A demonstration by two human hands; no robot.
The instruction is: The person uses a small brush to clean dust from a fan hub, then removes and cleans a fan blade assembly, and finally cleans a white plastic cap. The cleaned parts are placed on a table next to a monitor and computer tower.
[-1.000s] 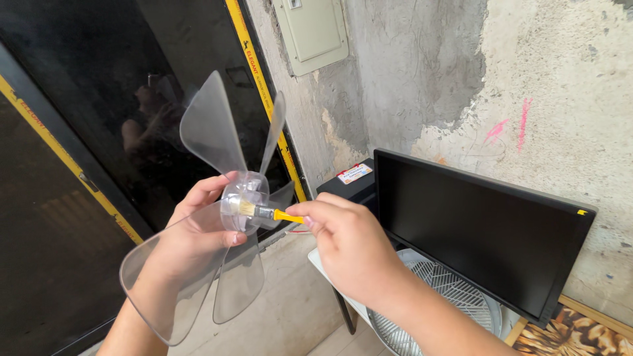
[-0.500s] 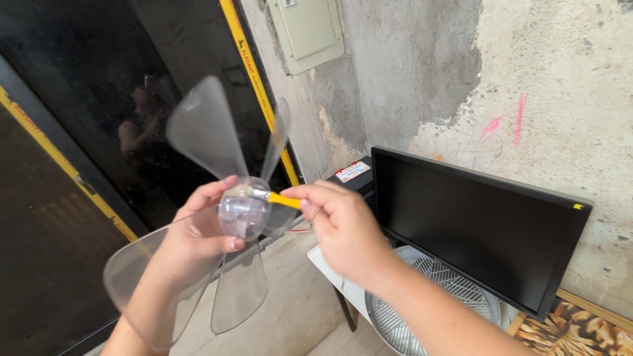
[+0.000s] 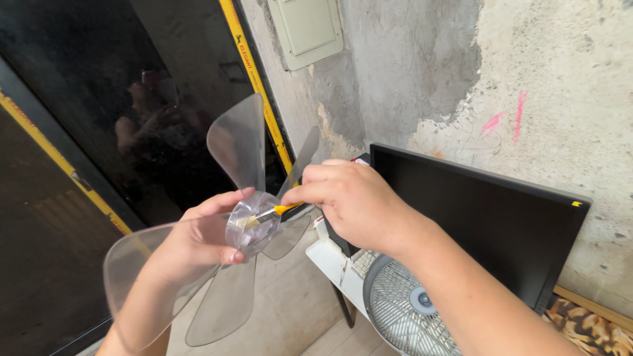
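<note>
Head view: the left hand [image 3: 198, 247] is closed around the hub of a clear plastic fan blade [image 3: 239, 142], thumb and fingers clamped on it, held up in the air before a dark glass door [image 3: 99, 118]. The right hand [image 3: 353, 201] pinches the yellow handle of a small brush [image 3: 267, 214], whose bristles touch the hub. Below the right forearm a white fan grille [image 3: 402, 310] lies at the edge of a small white table [image 3: 326, 257], beside a black monitor [image 3: 475, 224] against the rough concrete wall [image 3: 527, 79]
</note>
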